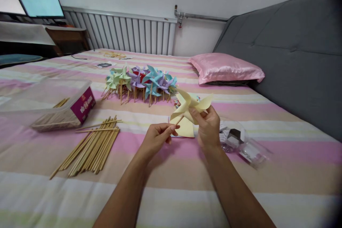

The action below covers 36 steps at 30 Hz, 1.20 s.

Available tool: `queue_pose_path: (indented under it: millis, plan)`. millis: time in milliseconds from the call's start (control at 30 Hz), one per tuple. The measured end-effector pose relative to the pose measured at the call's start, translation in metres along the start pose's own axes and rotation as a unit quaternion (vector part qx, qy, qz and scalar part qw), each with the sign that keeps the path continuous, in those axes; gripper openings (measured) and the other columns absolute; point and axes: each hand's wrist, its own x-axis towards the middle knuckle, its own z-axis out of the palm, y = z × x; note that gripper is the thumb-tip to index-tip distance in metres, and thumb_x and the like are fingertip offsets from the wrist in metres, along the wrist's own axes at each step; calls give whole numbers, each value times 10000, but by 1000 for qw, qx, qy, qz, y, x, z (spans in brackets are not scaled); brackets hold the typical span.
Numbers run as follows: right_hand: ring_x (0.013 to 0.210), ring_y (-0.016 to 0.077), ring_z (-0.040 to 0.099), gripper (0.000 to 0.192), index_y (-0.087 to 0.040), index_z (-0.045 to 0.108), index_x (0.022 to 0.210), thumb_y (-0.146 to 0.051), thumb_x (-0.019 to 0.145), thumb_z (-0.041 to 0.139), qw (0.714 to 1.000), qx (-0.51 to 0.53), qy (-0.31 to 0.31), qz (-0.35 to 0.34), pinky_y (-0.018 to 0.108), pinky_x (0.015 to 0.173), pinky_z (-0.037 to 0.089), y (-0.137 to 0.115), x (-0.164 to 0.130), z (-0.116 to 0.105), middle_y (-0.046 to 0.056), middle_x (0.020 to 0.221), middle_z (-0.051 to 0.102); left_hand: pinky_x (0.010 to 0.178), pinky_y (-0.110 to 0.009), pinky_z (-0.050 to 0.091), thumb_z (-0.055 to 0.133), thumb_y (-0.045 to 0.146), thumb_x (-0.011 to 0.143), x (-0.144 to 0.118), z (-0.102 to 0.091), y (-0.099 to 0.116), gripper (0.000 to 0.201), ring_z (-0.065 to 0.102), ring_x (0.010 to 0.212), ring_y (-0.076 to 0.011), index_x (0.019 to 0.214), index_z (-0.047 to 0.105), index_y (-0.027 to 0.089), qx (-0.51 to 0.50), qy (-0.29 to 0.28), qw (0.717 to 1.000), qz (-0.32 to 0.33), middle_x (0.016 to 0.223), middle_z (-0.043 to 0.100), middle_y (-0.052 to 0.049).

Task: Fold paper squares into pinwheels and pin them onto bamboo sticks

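A pale yellow paper pinwheel [184, 105] is held up between my two hands, above the striped bedspread. My right hand [208, 126] is closed on its paper blades, thumb pressed on the front near the middle. My left hand [159, 136] pinches the thin wooden stick [179, 120] that runs up toward the pinwheel's centre. Whether stick and paper are joined, I cannot tell. Just behind and below the hands lies a stack of coloured paper squares [185, 131], yellow on top.
Finished pinwheels [141, 80] in green, purple and blue lie in a row farther back. Loose wooden sticks [96, 146] lie to the left beside a clear plastic box [64, 105]. Small clear containers [240, 142] sit at right. A pink pillow [227, 67] rests by the grey headboard [288, 42].
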Motion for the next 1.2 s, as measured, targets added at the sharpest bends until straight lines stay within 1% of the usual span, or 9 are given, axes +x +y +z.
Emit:
queue_pose_path:
  millis: [133, 300, 433, 567, 733, 967, 1033, 1100, 1200]
  plan:
    - [849, 188, 660, 388, -163, 565, 962, -297, 640, 733, 999, -5, 19, 45, 313, 778, 497, -2, 3, -1, 50, 900, 708, 450, -194, 319, 571, 434, 787, -2, -1, 0, 335, 438, 444, -67, 846, 668, 120, 4, -70, 997, -33, 593, 587, -12]
    - [802, 214, 663, 323, -139, 644, 912, -350, 674, 697, 992, 20, -30, 118, 339, 715, 514, -5, 2, -1, 81, 920, 705, 432, -182, 287, 545, 443, 803, -1, -1, 1, 319, 410, 416, -59, 809, 615, 132, -17, -88, 995, -37, 536, 536, 19]
    - [826, 219, 658, 323, -135, 674, 907, -283, 626, 734, 994, 9, -11, 108, 348, 755, 504, -4, 2, -2, 64, 884, 715, 405, -180, 285, 563, 460, 785, -1, -2, 0, 332, 405, 411, -61, 797, 612, 132, -13, -92, 995, -46, 529, 522, 22]
    - [788, 208, 658, 311, -132, 684, 879, -259, 601, 741, 995, 2, 22, 94, 338, 738, 501, -2, 2, -2, 49, 817, 721, 384, -176, 271, 565, 462, 785, -1, -2, 1, 339, 390, 388, -54, 795, 618, 127, -4, -106, 993, -48, 516, 524, 22]
    - [745, 177, 653, 291, -145, 676, 855, -234, 586, 742, 995, 11, 47, 86, 305, 715, 501, 0, 2, -1, 31, 812, 720, 374, -172, 267, 562, 441, 795, -2, -3, 2, 322, 392, 370, -48, 800, 630, 126, 2, -117, 992, -48, 514, 536, 21]
    - [734, 187, 652, 266, -148, 663, 806, -247, 573, 745, 995, -8, 57, 76, 313, 694, 507, 2, 3, -2, 31, 809, 716, 367, -171, 261, 593, 431, 773, -2, -2, 0, 305, 394, 360, -48, 755, 639, 130, -8, -113, 992, -51, 494, 532, 22]
    - [752, 194, 653, 293, -146, 666, 846, -275, 594, 741, 996, -12, 38, 75, 318, 698, 505, 2, 3, -2, 40, 830, 716, 371, -173, 265, 596, 433, 768, -2, -2, 0, 308, 394, 363, -49, 765, 643, 129, -11, -103, 993, -50, 499, 537, 21]
    - [767, 197, 651, 325, -151, 663, 901, -326, 635, 724, 997, -13, -1, 78, 320, 701, 499, -1, 2, -2, 45, 859, 714, 384, -176, 280, 592, 439, 768, -1, -2, 0, 312, 404, 373, -51, 778, 638, 130, -18, -85, 995, -47, 525, 562, 11]
    - [787, 184, 640, 373, -165, 650, 974, -414, 697, 675, 994, -23, -48, 94, 310, 722, 474, -4, 3, -3, 47, 905, 703, 396, -175, 277, 580, 443, 776, 0, -4, 0, 311, 410, 378, -48, 788, 618, 135, -43, -37, 998, -39, 553, 592, 2]
